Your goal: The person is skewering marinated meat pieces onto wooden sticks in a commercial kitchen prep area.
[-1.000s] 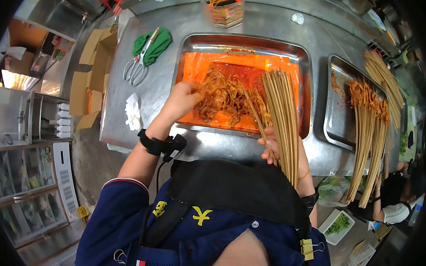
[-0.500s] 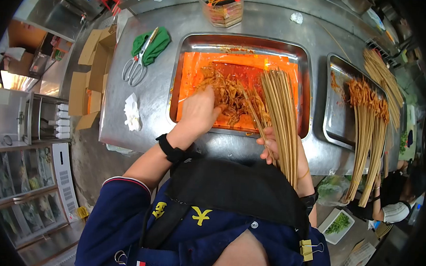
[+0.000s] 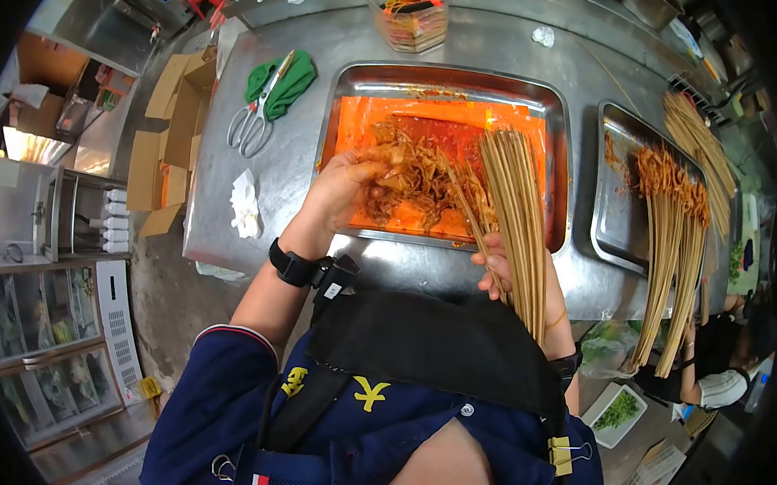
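My right hand (image 3: 497, 267) grips a thick bunch of bamboo skewers (image 3: 514, 223), tips pointing away from me over the tray. A few skewers slant apart from the bunch, between thumb and fingers. Below those tips is a metal tray (image 3: 564, 120) holding an orange-red plastic sheet and a heap of sauce-coated strips of food (image 3: 427, 179). At the left side of the heap, my left hand (image 3: 346, 183) has its fingers closed at the food, with thumb and forefinger pinched around a sauced strip. Part of that strip is hidden by the fingers.
Scissors (image 3: 252, 128) lie on a green cloth (image 3: 293, 84) to the left, above a crumpled white tissue (image 3: 245, 207). A second tray (image 3: 603, 201) at right holds loaded skewers (image 3: 667, 204). Loose skewers (image 3: 701, 140) lie beyond it. A clear tub (image 3: 410, 24) stands behind. Another person (image 3: 721, 356) is at far right.
My left hand has shifted left from over the heap to its left edge, turning so the thumb shows on top. My right hand and its skewers stay almost still.
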Demonstrator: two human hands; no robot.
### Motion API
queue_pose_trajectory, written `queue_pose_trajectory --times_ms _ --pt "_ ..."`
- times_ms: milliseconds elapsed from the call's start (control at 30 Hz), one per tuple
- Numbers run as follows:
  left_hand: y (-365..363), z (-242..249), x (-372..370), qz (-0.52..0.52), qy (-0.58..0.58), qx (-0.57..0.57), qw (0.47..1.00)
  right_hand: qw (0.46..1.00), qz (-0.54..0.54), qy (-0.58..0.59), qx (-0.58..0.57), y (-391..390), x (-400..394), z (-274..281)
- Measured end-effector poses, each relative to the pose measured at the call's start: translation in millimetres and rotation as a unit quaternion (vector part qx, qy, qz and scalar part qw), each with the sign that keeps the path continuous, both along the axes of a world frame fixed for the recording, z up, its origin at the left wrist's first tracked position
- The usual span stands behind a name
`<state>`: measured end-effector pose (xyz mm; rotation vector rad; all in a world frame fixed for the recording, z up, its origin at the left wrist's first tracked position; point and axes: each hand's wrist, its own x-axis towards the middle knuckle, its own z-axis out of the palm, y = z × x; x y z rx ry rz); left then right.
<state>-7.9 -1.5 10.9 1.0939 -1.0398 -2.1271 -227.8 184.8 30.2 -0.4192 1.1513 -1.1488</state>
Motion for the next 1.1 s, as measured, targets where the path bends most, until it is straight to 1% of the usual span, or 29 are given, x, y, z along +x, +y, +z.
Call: queue_pose_trajectory --times_ms 33,133,233,333,433,533,633,733,833,933,1033,1100 --pt "0.5 -1.6 -1.2 0.002 0.03 0.018 0.999 1.0 0.0 0.004 -0.002 0.7 0.5 0.3" --pt "4.4 -4.1 -8.6 0.04 0.057 0.047 0.997 1.0 0.001 0.009 -0.004 -1.1 0.3 1.8" --pt "7.2 -0.8 -19.3 0.046 0.062 0.057 0.995 1.0 0.002 0.003 0.004 0.2 0.1 3.6" --pt "5.7 -4.7 -21.7 0.052 0.019 0.026 0.998 1.0 0.009 -0.005 -0.001 -2.3 1.2 5.3" --pt "3.5 -11.2 -27.7 0.047 0.009 -0.042 0.998 1.0 0.015 -0.011 0.0 -1.0 1.3 5.8" --pt "8.9 -2.3 -36.1 0.082 0.004 -0.069 0.994 1.0 0.023 -0.006 -0.009 -2.7 3.4 5.8" --pt "19.2 15.4 -48.1 0.102 0.038 -0.064 0.992 0.999 0.031 -0.006 -0.007 -2.0 3.1 7.0" --pt "22.1 11.5 -49.6 0.095 0.056 -0.091 0.99 0.999 0.045 0.0 -0.011 -3.8 4.9 5.9" --pt "23.3 16.6 -46.1 0.075 0.05 -0.098 0.991 0.999 0.044 0.004 -0.008 -2.5 4.2 5.2" --pt "26.9 19.5 -43.0 0.059 0.041 -0.14 0.987 0.999 0.034 -0.003 -0.011 -2.5 5.7 6.5" --pt "36.8 21.6 -48.9 0.099 0.034 -0.257 0.961 1.0 0.025 -0.001 -0.008 -1.8 6.2 6.5" --pt "43.4 22.0 -49.9 0.109 0.015 -0.272 0.956 1.0 0.02 0.003 -0.004 -1.8 7.0 5.9"
